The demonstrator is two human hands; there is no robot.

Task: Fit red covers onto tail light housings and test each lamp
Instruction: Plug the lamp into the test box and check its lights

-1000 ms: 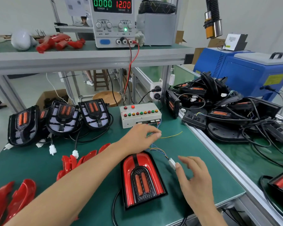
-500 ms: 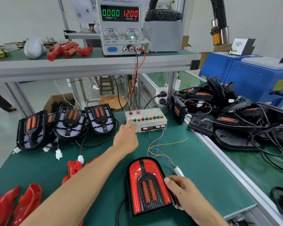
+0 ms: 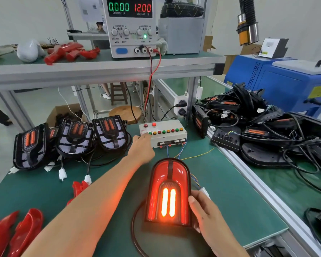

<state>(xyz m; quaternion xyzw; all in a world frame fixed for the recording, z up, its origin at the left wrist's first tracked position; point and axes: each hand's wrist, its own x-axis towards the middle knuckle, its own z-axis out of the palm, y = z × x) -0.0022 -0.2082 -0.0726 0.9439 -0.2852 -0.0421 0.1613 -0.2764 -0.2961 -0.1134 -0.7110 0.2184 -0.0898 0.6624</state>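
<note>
Left hand (image 3: 141, 147): arm stretched far across the mat, fingers curled, a fingertip pressing a button on the test box (image 3: 163, 134). Right hand (image 3: 205, 213): thumb and fingers grip the lamp's (image 3: 168, 193) right edge. Lamp lies flat near centre, long axis near–far, rounded end far, two bars lit orange

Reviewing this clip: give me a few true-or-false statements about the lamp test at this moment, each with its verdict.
1. The covered tail light is glowing. True.
2. The left hand is at the switch box. True.
3. The right hand rests flat on the mat, away from the lamp. False: it holds the lamp's right edge.
4. The power supply shows 24.00 volts. False: it reads 12.00.
5. Uncovered housings sit to the left. True.
</note>
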